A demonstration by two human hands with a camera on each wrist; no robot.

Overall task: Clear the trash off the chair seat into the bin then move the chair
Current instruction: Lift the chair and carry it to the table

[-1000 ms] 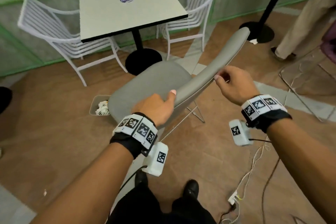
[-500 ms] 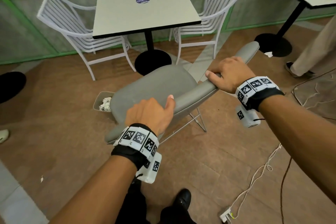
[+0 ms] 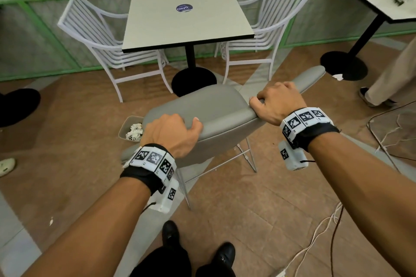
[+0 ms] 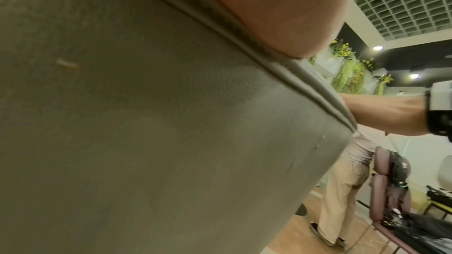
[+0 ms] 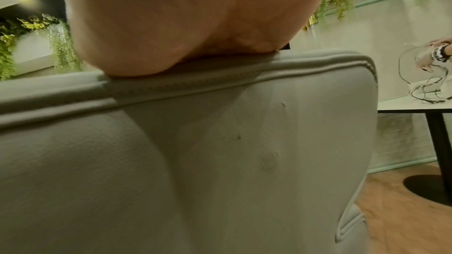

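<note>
Item, grey chair [image 3: 209, 105]: I am seeing it standing on the brown floor in front of the square table [image 3: 186, 18], seat bare. Left hand [image 3: 171, 135]: I am curling its fingers over the top edge of the backrest, thumb on the near side. Right hand [image 3: 278, 102]: I am gripping the same edge further right. Item, bin [image 3: 124, 127]: sitting just beside the seat's left side, holding crumpled white trash [image 3: 134, 131].
</note>
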